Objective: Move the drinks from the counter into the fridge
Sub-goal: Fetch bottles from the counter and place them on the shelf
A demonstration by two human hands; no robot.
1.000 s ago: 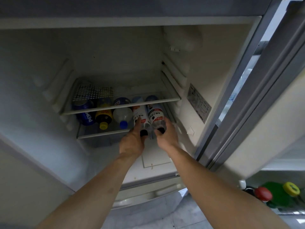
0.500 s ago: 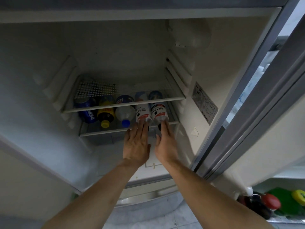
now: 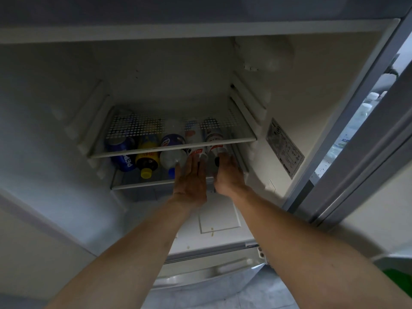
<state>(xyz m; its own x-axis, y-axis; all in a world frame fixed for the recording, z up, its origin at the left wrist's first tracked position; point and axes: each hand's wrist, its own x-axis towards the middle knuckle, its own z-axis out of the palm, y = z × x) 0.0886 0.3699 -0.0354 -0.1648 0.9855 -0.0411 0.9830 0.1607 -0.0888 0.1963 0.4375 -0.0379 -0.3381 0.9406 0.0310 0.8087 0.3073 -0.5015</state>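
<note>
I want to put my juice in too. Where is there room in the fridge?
The perforated upper shelf is bare on top. The lower shelf is crowded: five bottles lie side by side, both hands at the right two. Only a strip left of the Pepsi bottle shows free.

Bare forearms, no sleeves, bare hands [image 3: 190, 184]

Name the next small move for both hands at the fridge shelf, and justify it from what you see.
Probably draw both hands back out. The left hand and right hand lie open-fingered against the two white bottles, which already lie on the lower shelf beside the other drinks.
</note>
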